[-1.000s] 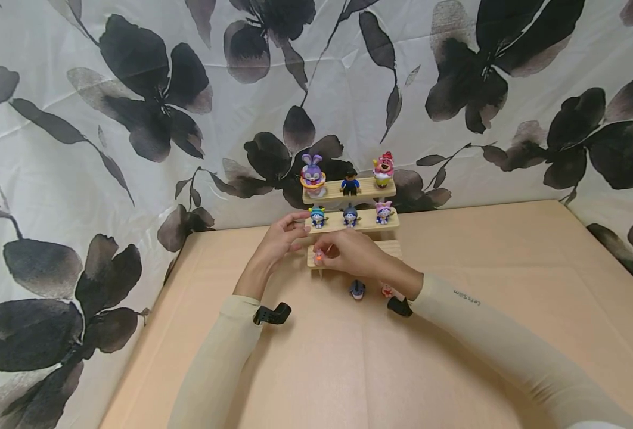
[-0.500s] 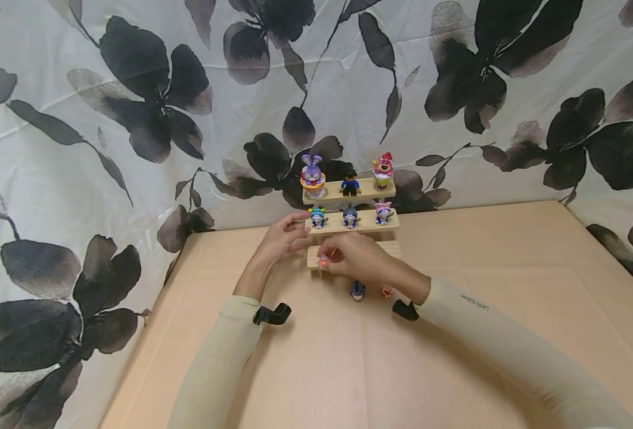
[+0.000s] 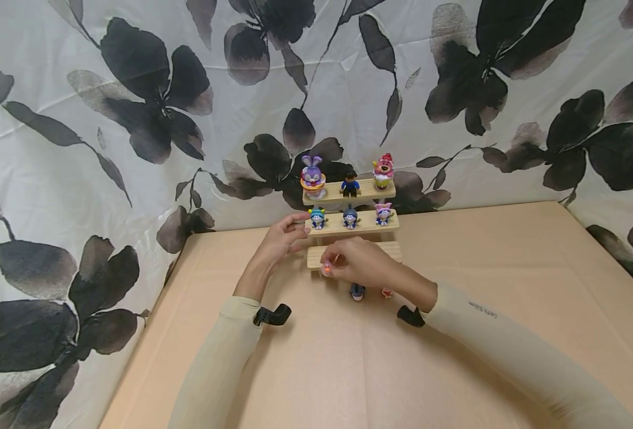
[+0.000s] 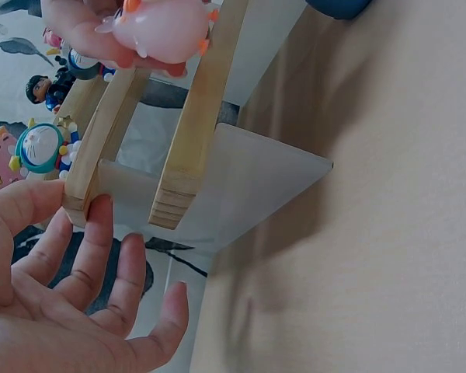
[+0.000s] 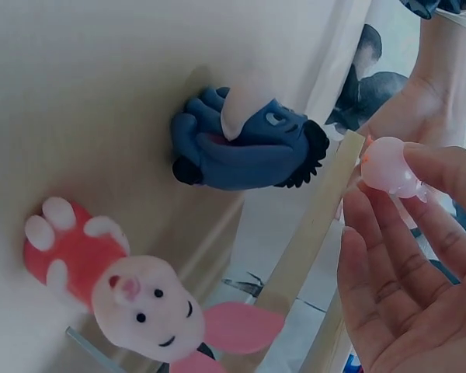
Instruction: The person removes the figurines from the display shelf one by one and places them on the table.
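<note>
I read the pink toy [image 4: 167,31] as smooth, faintly glossy plastic. The shelf [image 4: 196,124] looks like matt, grained wood, its side panel [image 4: 268,175] frosted plastic; the donkey [image 5: 248,159] smooth plastic. I see creased cloth in the curtain [image 3: 343,89], and a smooth, matt table [image 3: 322,369].

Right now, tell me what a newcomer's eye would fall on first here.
Likely the dark-flowered white backdrop, spread behind the table in the head view. Next, the three-tier wooden shelf, with figurines on its upper two tiers and the right hand pinching a small pink figurine by the lowest. In the right wrist view, the blue Eeyore figure and Piglet figure loom large on the table.
</note>
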`<state>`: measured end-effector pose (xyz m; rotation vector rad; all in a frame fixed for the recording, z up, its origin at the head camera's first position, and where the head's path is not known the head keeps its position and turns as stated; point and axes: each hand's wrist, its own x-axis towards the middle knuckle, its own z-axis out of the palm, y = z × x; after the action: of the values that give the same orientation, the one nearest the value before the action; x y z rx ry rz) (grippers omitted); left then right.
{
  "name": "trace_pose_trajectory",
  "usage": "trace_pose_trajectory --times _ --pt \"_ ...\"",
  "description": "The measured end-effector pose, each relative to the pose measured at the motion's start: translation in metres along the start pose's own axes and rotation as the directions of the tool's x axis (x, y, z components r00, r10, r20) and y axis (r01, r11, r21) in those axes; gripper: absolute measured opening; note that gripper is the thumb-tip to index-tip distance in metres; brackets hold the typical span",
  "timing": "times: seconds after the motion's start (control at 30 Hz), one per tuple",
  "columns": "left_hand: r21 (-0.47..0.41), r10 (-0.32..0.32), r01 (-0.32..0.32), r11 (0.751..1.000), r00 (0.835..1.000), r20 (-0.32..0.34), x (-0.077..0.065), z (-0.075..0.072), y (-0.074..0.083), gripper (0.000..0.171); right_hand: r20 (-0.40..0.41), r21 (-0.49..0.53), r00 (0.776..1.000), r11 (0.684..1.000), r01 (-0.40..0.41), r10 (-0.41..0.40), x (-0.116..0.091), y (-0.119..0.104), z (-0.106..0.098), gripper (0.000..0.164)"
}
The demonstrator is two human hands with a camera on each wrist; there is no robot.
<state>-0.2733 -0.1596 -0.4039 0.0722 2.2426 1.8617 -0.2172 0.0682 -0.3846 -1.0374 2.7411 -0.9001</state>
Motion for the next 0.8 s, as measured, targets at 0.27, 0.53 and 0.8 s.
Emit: trace_pose_trajectory --times 0.27,0.53,0.8 --pt "0.007 0.000 0.000 1.000 1.000 -0.008 0.001 0.000 -0.001 0.041 0.024 -0.023 1.000 1.000 -0.012 0.012 -0.004 0.000 0.004 0.014" --pt "-0.001 0.000 0.000 1.000 1.000 -0.011 0.000 0.000 -0.001 0.039 0.017 -0.065 0.999 0.998 0.028 -0.027 -0.007 0.001 0.009 0.014" --pt "-0.003 0.001 -0.001 1.000 1.000 -0.010 0.000 0.000 -0.002 0.040 0.048 -0.058 0.999 0.998 0.011 -0.008 -0.009 -0.002 0.013 0.016"
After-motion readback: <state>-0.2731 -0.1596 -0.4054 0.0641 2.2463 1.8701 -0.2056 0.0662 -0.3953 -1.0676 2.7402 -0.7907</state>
